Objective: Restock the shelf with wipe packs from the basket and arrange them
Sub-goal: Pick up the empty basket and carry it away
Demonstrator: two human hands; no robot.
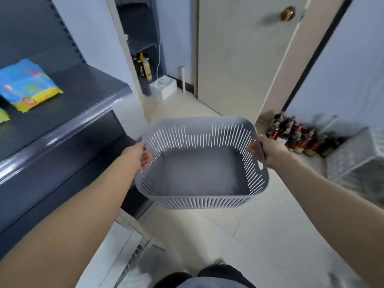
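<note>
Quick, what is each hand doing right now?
Left hand: grips the basket by its left side.
Right hand: grips the basket's right handle.

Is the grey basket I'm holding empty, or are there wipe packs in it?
Empty. The basket shows its bare grey floor from wall to wall, with no packs inside.

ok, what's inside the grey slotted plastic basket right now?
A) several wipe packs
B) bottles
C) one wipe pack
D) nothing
D: the grey slotted plastic basket shows only its bare floor. The left hand and right hand grip its two sides, and a blue-and-yellow wipe pack lies on the dark grey shelf.
</note>
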